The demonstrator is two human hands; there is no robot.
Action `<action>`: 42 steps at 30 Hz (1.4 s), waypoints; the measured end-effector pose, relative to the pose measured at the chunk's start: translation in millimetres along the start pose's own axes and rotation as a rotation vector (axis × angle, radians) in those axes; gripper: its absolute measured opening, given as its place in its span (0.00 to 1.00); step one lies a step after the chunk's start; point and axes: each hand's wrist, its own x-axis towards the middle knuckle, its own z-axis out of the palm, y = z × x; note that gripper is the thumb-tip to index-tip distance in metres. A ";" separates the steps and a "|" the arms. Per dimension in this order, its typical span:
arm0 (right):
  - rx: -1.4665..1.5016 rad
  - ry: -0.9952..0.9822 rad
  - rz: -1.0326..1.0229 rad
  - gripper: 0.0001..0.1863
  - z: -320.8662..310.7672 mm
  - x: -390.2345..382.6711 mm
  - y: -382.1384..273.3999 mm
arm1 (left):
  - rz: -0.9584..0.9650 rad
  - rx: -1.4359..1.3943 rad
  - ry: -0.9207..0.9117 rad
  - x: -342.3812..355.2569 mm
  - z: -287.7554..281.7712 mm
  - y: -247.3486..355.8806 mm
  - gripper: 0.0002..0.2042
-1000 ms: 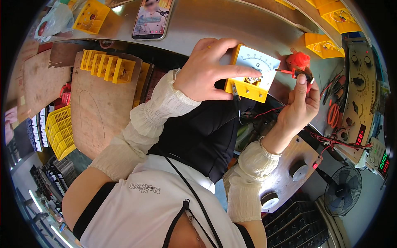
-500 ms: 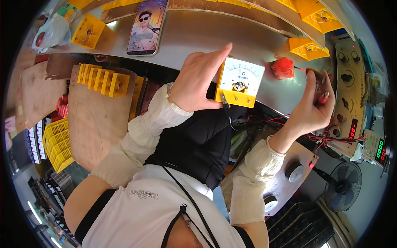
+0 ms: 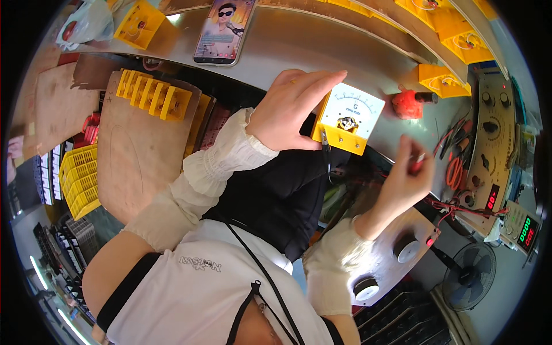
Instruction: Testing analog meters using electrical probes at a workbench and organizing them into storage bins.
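My left hand (image 3: 290, 106) grips a yellow-framed analog meter (image 3: 348, 119) by its left side, dial facing up. A black clip (image 3: 325, 144) with a dark lead is attached at the meter's lower left terminal. My right hand (image 3: 411, 175) is below and right of the meter, fingers curled around a small red piece (image 3: 418, 163) that I cannot make out clearly. Above that hand, a crumpled red lump (image 3: 405, 103) sits on the metal bench, with a short black cylindrical object (image 3: 425, 98) at its right.
A phone (image 3: 223, 31) lies at the back. Yellow housings stand on shelves (image 3: 468, 43) and a left board (image 3: 132, 172). Pliers and red-handled tools (image 3: 455, 169) lie beside instrument panels (image 3: 489, 138) at right. A metal plate with dark knobs (image 3: 391, 270) and a fan (image 3: 468, 273) are lower right.
My right hand moved outward, then down and left. The dark object it held is no longer in its fingertips; a black cylinder now shows at the red lump. My left index finger lifted off the dial.
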 end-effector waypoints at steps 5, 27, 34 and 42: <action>0.071 -0.280 0.177 0.08 -2.6 -77.4 -14.5 | 0.006 -0.016 0.013 0.9 -1.6 1.4 0.56; -0.249 -0.273 0.041 0.13 -35.1 -113.9 23.1 | -0.348 -0.097 1.323 -156.6 -178.7 -58.0 0.40; -0.167 -0.361 -0.044 0.13 -15.8 -108.0 18.8 | -1.259 0.206 0.996 -275.0 -261.5 -228.4 0.37; -0.262 -0.344 -0.055 0.11 -35.5 -115.7 38.0 | -1.734 0.501 0.680 -272.7 -249.6 -278.3 0.38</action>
